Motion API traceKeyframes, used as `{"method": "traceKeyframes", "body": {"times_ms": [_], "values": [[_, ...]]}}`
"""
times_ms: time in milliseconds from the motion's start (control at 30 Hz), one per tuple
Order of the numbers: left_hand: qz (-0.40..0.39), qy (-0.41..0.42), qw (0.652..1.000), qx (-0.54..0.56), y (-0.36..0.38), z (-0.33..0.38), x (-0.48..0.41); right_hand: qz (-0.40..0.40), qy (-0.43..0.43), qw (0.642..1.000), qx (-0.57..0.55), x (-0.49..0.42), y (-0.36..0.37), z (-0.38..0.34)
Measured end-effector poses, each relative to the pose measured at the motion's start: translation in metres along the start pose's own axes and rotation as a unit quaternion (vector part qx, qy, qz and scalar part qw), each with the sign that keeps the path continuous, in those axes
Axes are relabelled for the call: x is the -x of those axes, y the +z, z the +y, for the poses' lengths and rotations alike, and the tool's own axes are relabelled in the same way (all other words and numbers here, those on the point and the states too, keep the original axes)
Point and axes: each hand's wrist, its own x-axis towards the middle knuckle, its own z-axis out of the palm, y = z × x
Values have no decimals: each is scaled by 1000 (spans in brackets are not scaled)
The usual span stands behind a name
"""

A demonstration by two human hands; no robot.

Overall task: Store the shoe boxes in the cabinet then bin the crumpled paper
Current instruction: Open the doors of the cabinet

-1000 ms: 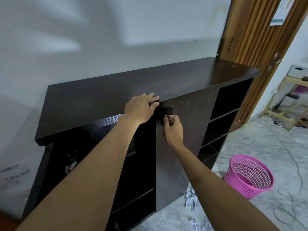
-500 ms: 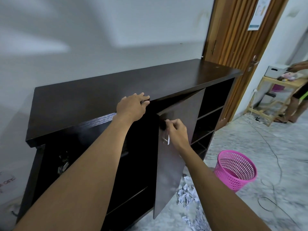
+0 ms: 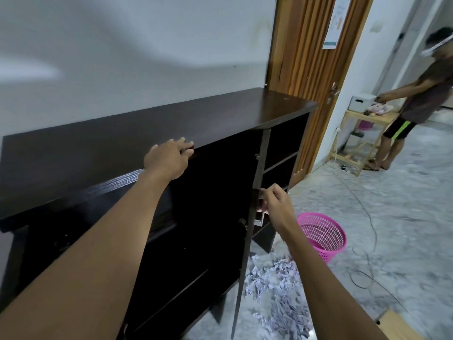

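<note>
A dark brown cabinet stands against the white wall. Its right door stands swung out, seen edge-on. My right hand pinches the door's small metal handle. My left hand rests flat on the front edge of the cabinet top, fingers spread. Inside, dark shelves show. Crumpled paper lies in a heap on the floor by the door's foot. A pink mesh bin stands just behind the paper. A tan box corner shows at the lower right.
Open shelf bays fill the cabinet's right end, beside a wooden room door. Another person stands at a small wooden table to the far right. A black cable loops over the marble floor.
My right hand has pulled the cabinet door from nearly closed to wide open. My left hand stayed on the cabinet top. The view turned right, and another person came into sight.
</note>
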Motion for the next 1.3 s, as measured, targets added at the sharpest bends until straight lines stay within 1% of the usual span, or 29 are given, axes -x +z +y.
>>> {"method": "traceKeyframes", "body": {"times_ms": [67, 100, 167, 233, 267, 333, 367, 433, 467, 533, 600, 633, 700, 733, 767, 800, 867, 933, 1033, 1067, 1200, 1300], "values": [[-7, -7, 1000, -4, -3, 3, -2, 16, 27, 999, -21, -2, -20, -4], [-15, -10, 1000, -2, -3, 3, -3, 25, 58, 998, -6, -2, -30, -8], [-20, -12, 1000, 3, -3, 5, -6, 12, 118, 991, 58, -1, -47, -21], [-18, -7, 1000, 5, 1, 11, -9, 7, 160, 977, 143, 2, -57, -36], [-17, 2, 1000, 2, 5, 16, -11, 25, 157, 972, 172, 2, -60, -45], [-18, 28, 999, -17, 12, 29, -15, 60, 97, 966, 233, 1, -64, -63], [-22, 38, 999, -26, 15, 37, -18, 57, 61, 956, 281, -3, -65, -72], [-29, 58, 997, -41, 20, 54, -26, 36, 15, 919, 392, -10, -63, -87], [-29, 67, 996, -50, 22, 63, -29, 33, 6, 901, 432, -15, -62, -89], [-28, 82, 994, -65, 26, 78, -35, 43, 15, 880, 472, -18, -63, -91], [-29, 93, 993, -74, 32, 85, -44, 82, 23, 856, 511, -14, -72, -89], [-29, 98, 992, -76, 35, 88, -49, 100, 21, 833, 544, -12, -79, -85], [-32, 104, 991, -78, 42, 95, -58, 136, 3, 773, 620, -8, -95, -76], [-32, 108, 990, -79, 45, 100, -62, 159, -10, 752, 640, -10, -103, -69], [-32, 112, 990, -82, 47, 104, -65, 176, -25, 741, 647, -15, -113, -59], [-31, 116, 989, -82, 50, 109, -69, 186, -36, 739, 647, -22, -122, -49], [-31, 125, 988, -80, 56, 116, -80, 200, -41, 746, 634, -41, -140, -30], [-23, 136, 987, -82, 63, 120, -90, 203, -49, 760, 615, -57, -155, -18], [-5, 142, 986, -86, 72, 124, -102, 214, -75, 792, 567, -73, -171, -10], [-2, 141, 986, -85, 75, 125, -105, 218, -85, 796, 558, -77, -176, -9], [5, 137, 988, -71, 82, 126, -112, 237, -119, 796, 545, -87, -189, -1], [17, 140, 988, -70, 82, 126, -110, 240, -119, 799, 539, -88, -190, 2]]}}
